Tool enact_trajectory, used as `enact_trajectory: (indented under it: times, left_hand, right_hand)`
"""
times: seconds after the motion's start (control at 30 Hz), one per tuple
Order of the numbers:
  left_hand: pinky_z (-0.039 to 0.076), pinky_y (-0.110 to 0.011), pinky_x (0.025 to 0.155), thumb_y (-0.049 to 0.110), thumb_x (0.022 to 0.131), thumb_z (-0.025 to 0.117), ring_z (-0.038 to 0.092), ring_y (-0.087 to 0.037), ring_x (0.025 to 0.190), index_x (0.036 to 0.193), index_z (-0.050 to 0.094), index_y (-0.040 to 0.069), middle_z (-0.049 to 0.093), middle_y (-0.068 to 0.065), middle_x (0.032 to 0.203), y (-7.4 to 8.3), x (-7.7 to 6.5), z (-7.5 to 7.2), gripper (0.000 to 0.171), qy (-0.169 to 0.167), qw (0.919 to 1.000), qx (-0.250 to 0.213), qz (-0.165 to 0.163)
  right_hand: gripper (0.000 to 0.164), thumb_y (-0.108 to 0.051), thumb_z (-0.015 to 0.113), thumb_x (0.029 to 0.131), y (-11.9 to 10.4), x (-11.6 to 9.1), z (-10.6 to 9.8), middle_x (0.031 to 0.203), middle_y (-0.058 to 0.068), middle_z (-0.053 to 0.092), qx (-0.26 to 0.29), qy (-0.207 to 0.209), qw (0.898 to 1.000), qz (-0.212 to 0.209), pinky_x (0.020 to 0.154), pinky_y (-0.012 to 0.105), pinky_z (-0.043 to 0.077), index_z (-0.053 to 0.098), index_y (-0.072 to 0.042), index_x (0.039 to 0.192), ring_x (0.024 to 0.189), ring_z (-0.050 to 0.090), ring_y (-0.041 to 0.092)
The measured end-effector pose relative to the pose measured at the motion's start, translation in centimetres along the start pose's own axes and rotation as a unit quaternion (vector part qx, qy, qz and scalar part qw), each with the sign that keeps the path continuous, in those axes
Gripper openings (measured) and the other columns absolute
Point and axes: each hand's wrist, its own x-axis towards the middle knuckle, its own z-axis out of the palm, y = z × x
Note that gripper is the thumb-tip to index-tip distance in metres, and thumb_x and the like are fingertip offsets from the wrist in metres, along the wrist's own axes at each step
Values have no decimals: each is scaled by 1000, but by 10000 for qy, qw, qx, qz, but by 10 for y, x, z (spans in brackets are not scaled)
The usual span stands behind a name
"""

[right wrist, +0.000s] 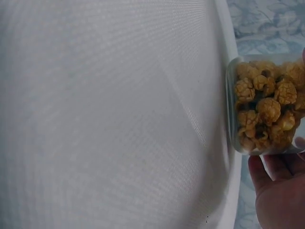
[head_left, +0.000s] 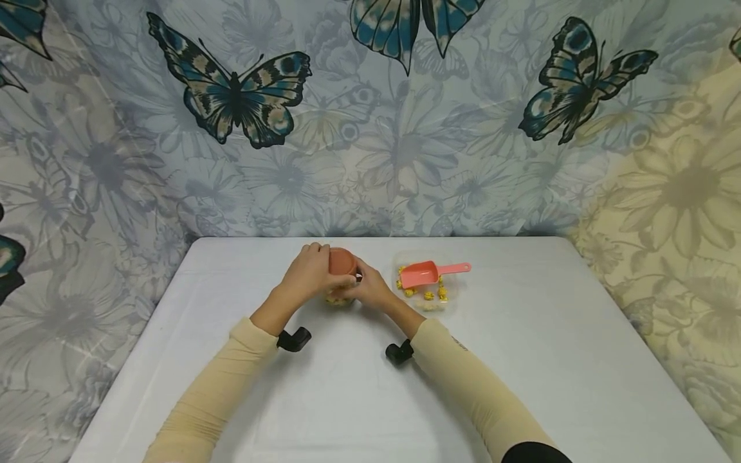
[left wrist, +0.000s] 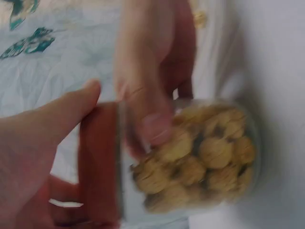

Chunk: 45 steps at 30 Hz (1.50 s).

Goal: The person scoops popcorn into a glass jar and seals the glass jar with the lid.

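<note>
Both hands are on a clear jar (left wrist: 136, 210) of caramel popcorn (right wrist: 269, 110), which is topped by a reddish-brown lid (head_left: 343, 261). My left hand (head_left: 307, 273) grips the lid, its thumb across the near side in the head view. Lower down, my right hand (head_left: 372, 287) holds the jar's clear body; its thumb presses the glass-like wall in the left wrist view. The right wrist view has the jar's base close by the white tabletop, with right-hand fingertips (right wrist: 257, 169) along one side. Popcorn fills most of the jar.
Right of the jar is a clear plastic tray (head_left: 451, 302) with several yellow popcorn pieces (head_left: 429, 296) in it. A coral-pink scoop (head_left: 421, 274) lies across the tray, handle pointing right. Beyond the white table (head_left: 509, 373) hangs butterfly-patterned cloth (head_left: 405, 148).
</note>
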Motion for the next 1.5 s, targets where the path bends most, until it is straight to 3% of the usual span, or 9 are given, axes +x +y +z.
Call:
enact_trajectory:
  times: [0.13,0.43,0.63,0.8,0.9,1.07,1.2,1.37,1.5]
  left_hand:
    - [53,-44,85,58,77,72,53,-32,107,129,54,-4,58,-18,122,-4,1,5,84,204,9997,-108,80]
    - [52,-44,92,31,79,76,51,-28,119,150,37,9,48,-13,141,-33,11,-7,84,-1021,9806,-1350,989]
    - [51,-45,90,49,82,73,52,-34,114,141,44,-4,56,-19,130,-8,-3,-2,85,-150,9989,-385,240]
    - [53,-45,84,53,78,74,52,-34,107,136,49,-5,60,-21,125,-1,-9,10,86,658,9976,-197,-94]
    - [53,-46,87,51,75,75,50,-32,113,144,42,-1,58,-18,130,-9,-6,14,92,599,9963,-613,1]
    - [50,-50,95,40,77,78,47,-31,124,152,32,9,48,-16,141,-31,1,9,94,-127,9895,-1331,554]
    - [48,-50,97,32,79,77,47,-31,128,150,37,8,45,-15,146,-34,2,3,85,-441,9864,-1342,844]
    - [52,-47,90,49,80,74,51,-36,117,138,46,-4,54,-20,134,-15,-7,8,83,200,9973,-563,416]
    - [53,-45,86,50,77,75,52,-35,111,130,52,-5,58,-21,127,-5,-9,14,80,765,9963,-343,183]
  right_hand:
    - [87,-29,85,74,1,1,0,137,0,57,-114,18,9999,48,97,40,51,40,-26,148,122,56,19]
    - [91,-31,86,72,-2,3,-1,136,-1,58,-253,-16,9996,120,99,43,49,39,-26,149,121,55,20]
    - [91,-28,86,72,-5,4,0,137,1,58,-262,-30,9996,124,101,42,48,39,-25,149,126,54,20]
    - [88,-26,83,73,-3,6,0,134,4,60,-390,20,9992,121,96,40,50,39,-23,150,118,57,21]
    - [86,-25,82,74,-2,5,0,133,4,61,-481,43,9988,70,93,39,50,40,-21,149,114,57,21]
    - [87,-29,85,73,0,6,1,132,1,61,-522,103,9986,3,94,39,50,42,-23,148,114,57,19]
    - [88,-32,85,74,0,5,2,136,2,59,-454,-18,9990,-1,98,41,49,39,-21,149,118,57,20]
    - [87,-24,84,74,0,4,2,134,5,60,-416,21,9991,65,94,39,51,39,-21,149,116,58,21]
    - [85,-23,82,75,1,4,1,132,6,62,-500,114,9987,27,91,38,52,40,-20,149,114,59,21]
